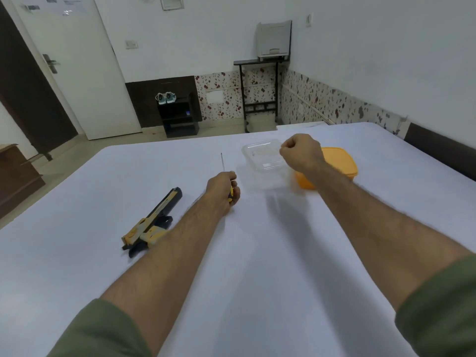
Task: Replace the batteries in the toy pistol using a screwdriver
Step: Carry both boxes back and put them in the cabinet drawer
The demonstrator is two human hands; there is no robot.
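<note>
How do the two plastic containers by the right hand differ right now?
The clear container is see-through and colourless; the orange container is opaque. The clear one lies nearer the screwdriver in the left hand; the orange one lies farther right, partly hidden behind the right hand and wrist. Both rest on the white sheet, side by side.
</note>
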